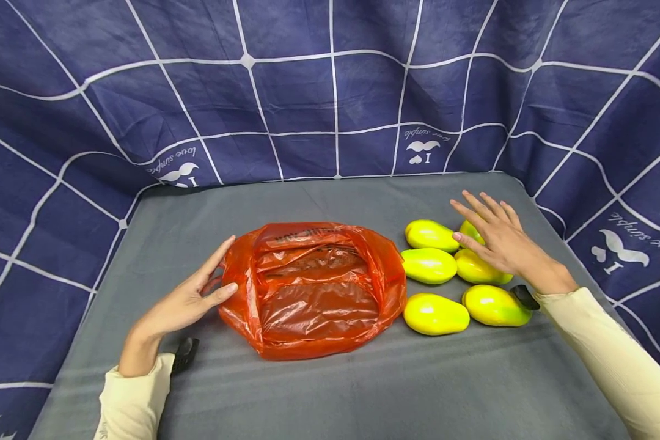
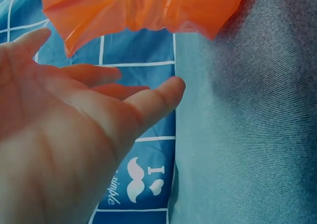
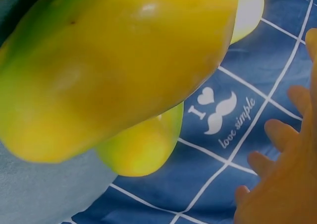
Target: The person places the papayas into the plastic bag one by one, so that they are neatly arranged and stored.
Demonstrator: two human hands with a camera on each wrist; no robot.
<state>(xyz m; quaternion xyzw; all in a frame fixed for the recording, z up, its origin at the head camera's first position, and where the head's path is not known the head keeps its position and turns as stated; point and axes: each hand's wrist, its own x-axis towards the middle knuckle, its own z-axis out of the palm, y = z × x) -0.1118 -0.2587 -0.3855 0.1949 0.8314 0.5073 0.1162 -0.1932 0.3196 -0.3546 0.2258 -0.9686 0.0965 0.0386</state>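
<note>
A red plastic bag (image 1: 316, 299) lies on the grey cloth with its wide mouth turned up and its inside showing. At its left side is my left hand (image 1: 184, 302), thumb and fingers spread and relaxed. The left wrist view shows that left hand (image 2: 74, 115) below the bag's crinkled edge (image 2: 148, 11), gripping nothing. Over the fruit on the right, my right hand (image 1: 497, 238) stretches out palm down with fingers apart. Several glossy yellow-green fruits, shaped like mangoes or papayas, lie beneath and beside it; one fruit (image 1: 473, 231) is partly hidden by the fingers.
The front fruit (image 1: 436, 314) and the middle fruit (image 1: 430, 266) lie close against the bag's right side. Grey cloth (image 1: 352, 391) covers the table. A blue curtain (image 1: 291, 98) with white grid lines stands behind and at both sides.
</note>
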